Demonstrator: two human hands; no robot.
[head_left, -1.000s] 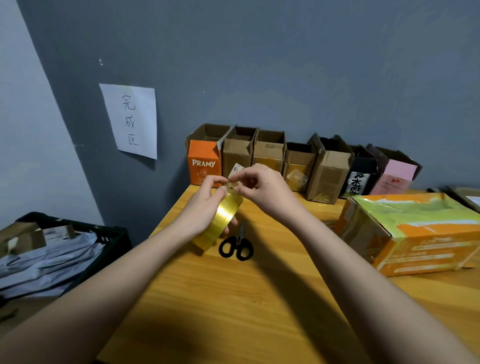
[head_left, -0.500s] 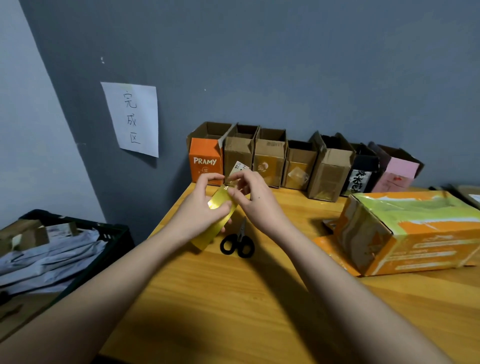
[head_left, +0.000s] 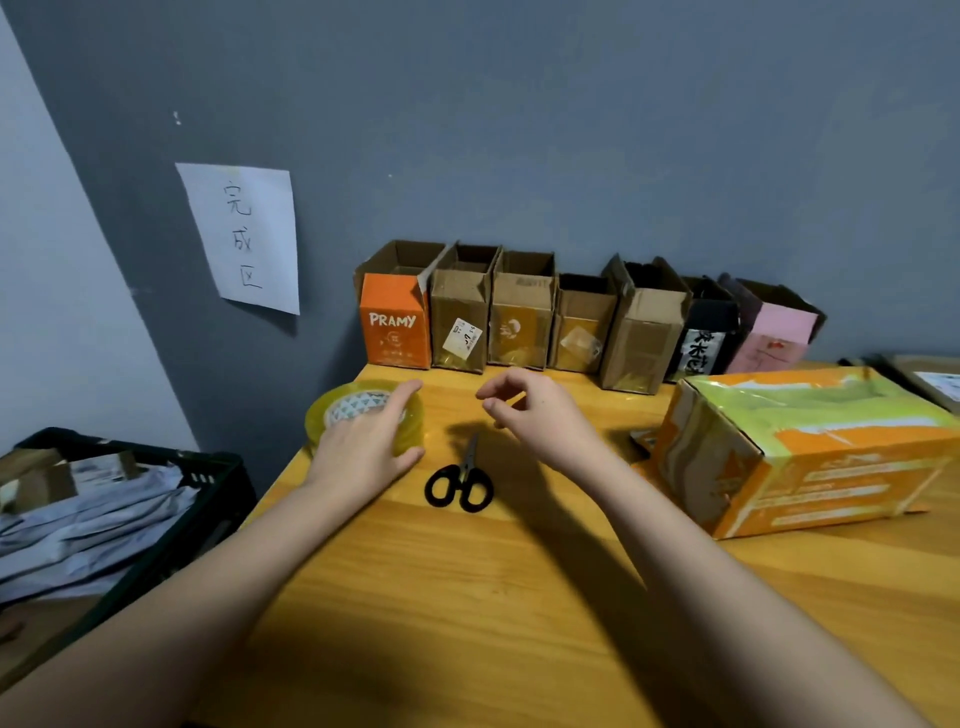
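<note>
With fingers of the left hand (head_left: 363, 452) draped over the top of the tape roll (head_left: 347, 409) and thumb hugging its near rim, clasps the roll flat against the table (head_left: 467, 597), left of frame centre, close to the table's left edge; probably to park it steady yet within reach. With fingers of the right hand (head_left: 535, 415) loosely curled, thumb and forefinger tips close together, holds nothing visible; hovers over the wood at frame centre, apart from the roll, just above the blade tips of the black scissors (head_left: 460, 480). Reads as freed for the next pick, scissors being nearest. Further out, at right, the orange-and-green carton (head_left: 810, 457) lying on its side, presumably awaiting sealing; along the wall, a row of open small boxes (head_left: 519, 312); at lower left, a black crate (head_left: 208, 470) of grey bags. Against half a second back: then held on edge between both hands, right fingertips picking at its rim; now laid flat, right hand let go and drawn off rightward.
</note>
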